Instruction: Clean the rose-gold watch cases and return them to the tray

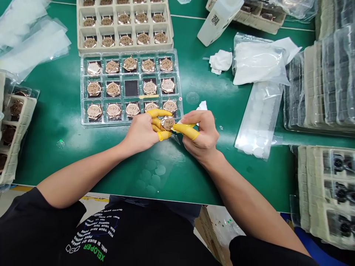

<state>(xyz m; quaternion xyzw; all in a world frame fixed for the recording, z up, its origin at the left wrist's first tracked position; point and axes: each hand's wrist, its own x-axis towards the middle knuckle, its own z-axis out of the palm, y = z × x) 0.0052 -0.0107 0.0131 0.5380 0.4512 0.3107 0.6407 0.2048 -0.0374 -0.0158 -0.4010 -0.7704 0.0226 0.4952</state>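
Observation:
My left hand, in yellow finger cots, grips a rose-gold watch case with its engraved back facing up. Against the case's right edge, my right hand pinches a white wipe; one of its fingers wears a yellow cot. Just beyond both hands lies a clear plastic tray of similar watch cases, back side up. One compartment in its middle row shows only a black pad. A thin yellowish stick rests across the tray near that compartment.
A beige tray of watch cases adjoins the clear tray. To the right are a white bottle, a crumpled tissue, plastic bags, a strip of round films and stacked trays. Another tray stands left.

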